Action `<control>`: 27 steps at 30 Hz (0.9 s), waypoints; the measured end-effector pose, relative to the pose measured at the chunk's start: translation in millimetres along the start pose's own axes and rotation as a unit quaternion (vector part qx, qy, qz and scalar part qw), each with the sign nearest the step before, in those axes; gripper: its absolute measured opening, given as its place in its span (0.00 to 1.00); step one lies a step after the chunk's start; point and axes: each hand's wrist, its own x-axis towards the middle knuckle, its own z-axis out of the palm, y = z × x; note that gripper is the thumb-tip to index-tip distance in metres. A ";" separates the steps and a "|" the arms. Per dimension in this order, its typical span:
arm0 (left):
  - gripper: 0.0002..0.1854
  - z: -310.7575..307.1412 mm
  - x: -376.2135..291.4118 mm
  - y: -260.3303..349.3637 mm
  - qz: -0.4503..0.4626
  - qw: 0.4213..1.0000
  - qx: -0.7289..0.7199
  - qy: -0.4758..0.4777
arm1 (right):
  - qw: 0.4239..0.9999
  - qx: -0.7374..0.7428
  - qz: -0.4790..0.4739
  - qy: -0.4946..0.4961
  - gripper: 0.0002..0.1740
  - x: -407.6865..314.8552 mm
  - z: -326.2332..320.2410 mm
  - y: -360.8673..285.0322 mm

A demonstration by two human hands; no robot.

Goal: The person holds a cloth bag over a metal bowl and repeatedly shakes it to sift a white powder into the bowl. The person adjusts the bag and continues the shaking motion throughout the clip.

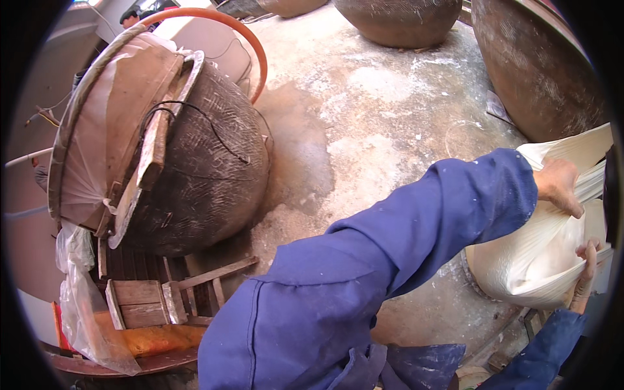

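At the right edge hangs a cream cloth [502, 268], sagging like a pouch, with something whitish and wet-looking inside its fold. My left hand [558, 185], at the end of a long blue sleeve stretched across the view, is closed on the gathered upper folds. Lower down, my right hand [589, 265] grips the near edge of the cloth, its fingers curled over the hem. The far side of the cloth is cut off by the picture's rim. What supports the pouch from below cannot be made out.
A large dark earthenware vat [214, 161] stands left, with cloth, a wooden bar and an orange hose [258, 58] at its mouth. More vats [399, 24] [536, 73] stand behind on the wet, stained concrete floor [370, 161]. A wooden stool-like frame [141, 304] and clear plastic sheeting [87, 312] lie lower left. A person [129, 19] is at the back.
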 end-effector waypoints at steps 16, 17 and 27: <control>0.21 -19.3 -45.9 23.2 0.074 0.988 -0.127 0.036 | 0.999 -0.043 0.021 -0.025 0.13 -32.6 -41.7 11.4; 0.18 -22.9 -49.8 18.0 0.121 0.974 -0.187 0.041 | 0.998 -0.042 0.045 -0.011 0.13 -42.5 -55.2 13.8; 0.27 3.7 -16.3 26.1 0.018 0.997 -0.079 -0.003 | 0.997 -0.066 -0.043 -0.003 0.14 -8.7 -8.4 -5.1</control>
